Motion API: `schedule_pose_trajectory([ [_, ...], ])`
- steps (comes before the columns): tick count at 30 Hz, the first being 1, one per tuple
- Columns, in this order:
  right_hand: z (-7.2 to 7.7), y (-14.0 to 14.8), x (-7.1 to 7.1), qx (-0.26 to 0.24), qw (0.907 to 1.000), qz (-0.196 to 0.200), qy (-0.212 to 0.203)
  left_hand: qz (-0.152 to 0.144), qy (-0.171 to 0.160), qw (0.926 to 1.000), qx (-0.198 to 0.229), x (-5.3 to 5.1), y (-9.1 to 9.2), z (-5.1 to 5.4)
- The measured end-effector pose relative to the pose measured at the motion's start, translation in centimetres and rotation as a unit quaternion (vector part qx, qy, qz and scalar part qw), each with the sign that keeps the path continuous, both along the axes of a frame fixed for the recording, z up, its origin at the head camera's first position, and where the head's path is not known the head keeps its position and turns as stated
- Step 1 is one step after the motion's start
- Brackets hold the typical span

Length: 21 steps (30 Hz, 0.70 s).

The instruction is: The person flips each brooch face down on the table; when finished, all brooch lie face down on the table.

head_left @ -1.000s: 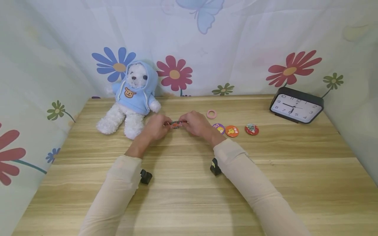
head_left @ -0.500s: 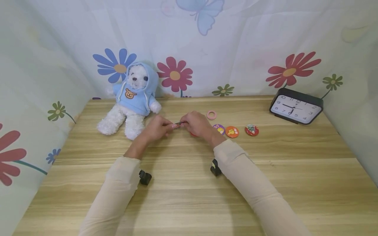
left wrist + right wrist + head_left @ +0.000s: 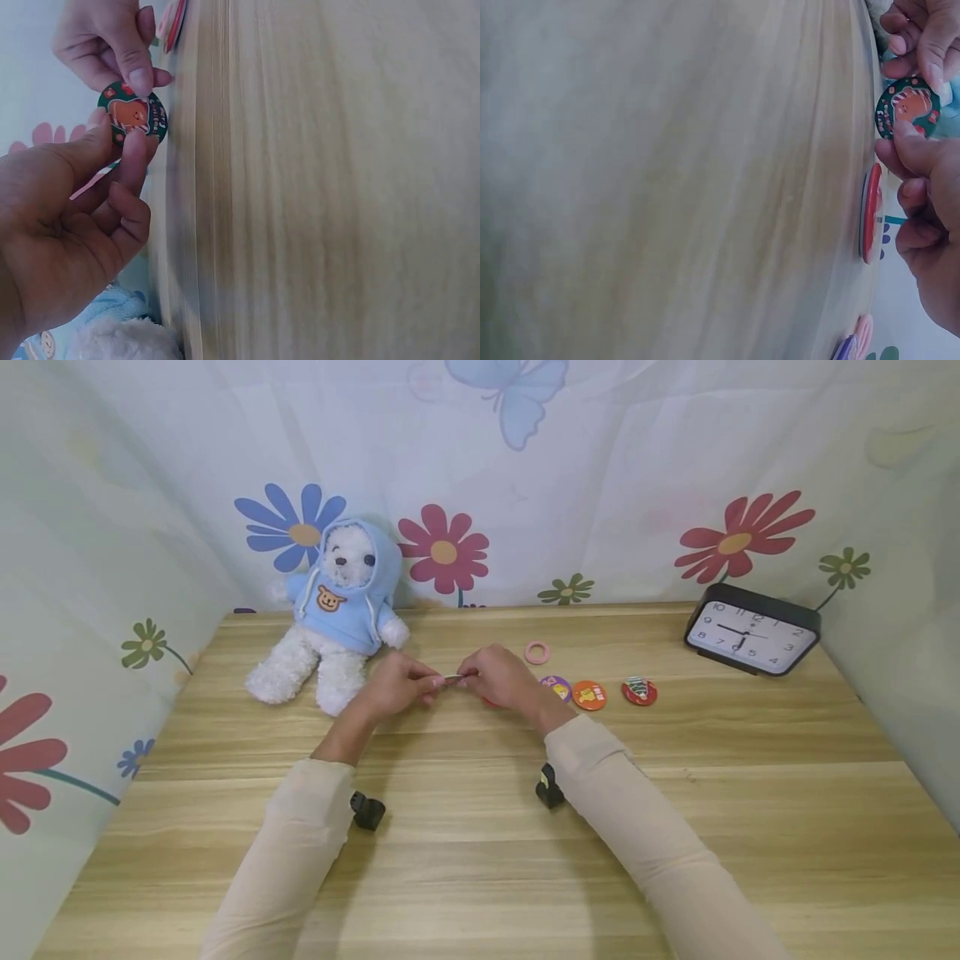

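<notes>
A round green badge (image 3: 127, 115) with an orange figure and "Merry Christmas" lettering is held just above the table between both hands. My left hand (image 3: 400, 687) pinches one side of it with thumb and fingers. On the opposite side, my right hand (image 3: 501, 678) pinches the rim, thumb on the printed face. From the head view the badge (image 3: 452, 677) appears nearly edge-on. A red badge (image 3: 872, 214) lies on the table below my right hand, mostly covered by that hand in the head view.
A white plush bear (image 3: 341, 610) in a blue hoodie sits back left. Right of my hands lie a pink ring (image 3: 537, 652), a purple badge (image 3: 557, 687), an orange badge (image 3: 589, 695) and a red tree badge (image 3: 639, 691). A black clock (image 3: 752, 631) stands back right.
The green badge has tilted, its printed face turning out of the head view until only a thin edge shows. My left fingers shifted slightly, and the red badge's edge came into view under my right hand.
</notes>
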State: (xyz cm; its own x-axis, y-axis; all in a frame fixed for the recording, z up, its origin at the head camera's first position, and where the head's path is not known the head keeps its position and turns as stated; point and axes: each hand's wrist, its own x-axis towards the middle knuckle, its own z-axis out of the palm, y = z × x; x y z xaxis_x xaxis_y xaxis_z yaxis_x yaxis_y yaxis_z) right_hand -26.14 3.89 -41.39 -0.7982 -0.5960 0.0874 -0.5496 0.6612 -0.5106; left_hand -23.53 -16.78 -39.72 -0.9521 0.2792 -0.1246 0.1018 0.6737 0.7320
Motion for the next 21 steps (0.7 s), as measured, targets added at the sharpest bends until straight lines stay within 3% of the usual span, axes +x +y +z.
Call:
schedule_pose_trajectory([
  [10, 0.28, -0.13, 0.15, -0.019, 0.9958, -0.009, -0.089, -0.004, 0.015, 0.9983, -0.056, -0.23, -0.22, -0.57],
  [21, 0.41, -0.49, 0.34, -0.004, 0.9957, -0.03, -0.088, -0.001, 0.024, 0.9965, -0.08, -0.3, 0.04, -0.54],
])
